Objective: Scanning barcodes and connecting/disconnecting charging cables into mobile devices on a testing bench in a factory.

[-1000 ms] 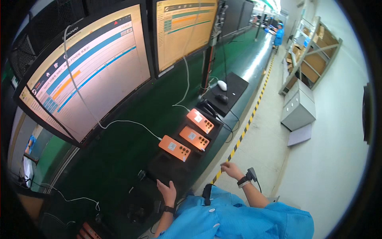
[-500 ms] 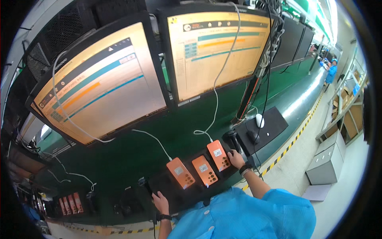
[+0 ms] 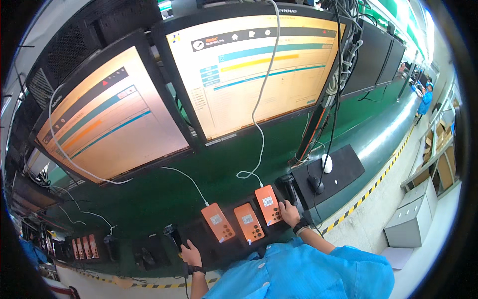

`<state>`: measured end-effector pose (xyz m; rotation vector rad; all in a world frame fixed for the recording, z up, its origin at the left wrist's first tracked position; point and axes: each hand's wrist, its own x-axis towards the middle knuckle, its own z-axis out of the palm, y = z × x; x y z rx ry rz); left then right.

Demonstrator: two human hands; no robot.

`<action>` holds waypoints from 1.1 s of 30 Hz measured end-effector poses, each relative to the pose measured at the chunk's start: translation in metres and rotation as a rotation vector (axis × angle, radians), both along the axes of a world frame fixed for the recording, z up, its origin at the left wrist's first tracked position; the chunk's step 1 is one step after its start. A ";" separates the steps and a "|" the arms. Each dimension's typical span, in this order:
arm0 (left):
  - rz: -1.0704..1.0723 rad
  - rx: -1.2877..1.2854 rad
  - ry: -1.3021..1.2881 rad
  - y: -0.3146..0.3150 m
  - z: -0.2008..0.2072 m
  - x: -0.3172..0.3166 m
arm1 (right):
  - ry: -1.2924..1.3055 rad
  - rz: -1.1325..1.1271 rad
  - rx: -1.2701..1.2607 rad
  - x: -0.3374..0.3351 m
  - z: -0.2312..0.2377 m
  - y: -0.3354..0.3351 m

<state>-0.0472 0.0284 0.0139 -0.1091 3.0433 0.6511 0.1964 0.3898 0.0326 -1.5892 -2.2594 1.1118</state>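
Observation:
My left hand point(image 3: 191, 253) is closed around the handle of a black barcode scanner point(image 3: 171, 233) at the near edge of a dark mat. On that mat lie three orange phones with their backs up, a left one point(image 3: 217, 221), a middle one point(image 3: 248, 222) and a right one point(image 3: 269, 204). Each bears a white label and dark camera lenses. My right hand point(image 3: 290, 214) is curled at the right phone's lower right edge. It covers the lower end of a second black barcode scanner point(image 3: 287, 187); what its fingers grip is hidden.
A left monitor point(image 3: 112, 119) and a right monitor point(image 3: 254, 74) stand lit behind the phones. One white cable point(image 3: 186, 180) reaches the left phone, another point(image 3: 260, 142) the right. On a black mat point(image 3: 343, 174) are a white mouse point(image 3: 326, 163) and a black mouse point(image 3: 315, 185). Several phones point(image 3: 85, 247) lie far left.
The view has shifted, so the phones and hands appear lower and further left. Both hands keep their places beside the scanners and phones, and the phones have not visibly moved.

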 end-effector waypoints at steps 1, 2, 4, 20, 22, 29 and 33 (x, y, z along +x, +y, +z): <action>0.009 0.012 -0.012 0.001 0.001 -0.001 | -0.017 0.001 -0.012 0.000 0.001 0.000; 0.018 0.024 -0.011 0.001 0.002 -0.004 | -0.033 0.002 -0.025 0.000 0.002 0.000; 0.025 0.029 -0.017 0.001 0.003 -0.008 | -0.037 0.002 -0.009 -0.001 0.005 -0.001; 0.009 0.077 -0.015 -0.002 -0.014 -0.020 | -0.138 0.016 -0.029 -0.009 0.013 0.005; 0.020 0.117 0.017 -0.008 -0.023 -0.021 | -0.151 0.016 -0.025 -0.010 0.013 0.006; -0.024 -0.119 0.485 0.016 0.021 -0.008 | -0.152 0.014 -0.029 -0.008 0.011 0.005; -0.342 0.873 0.294 0.038 0.165 0.014 | -0.092 0.058 -0.061 -0.003 0.007 0.005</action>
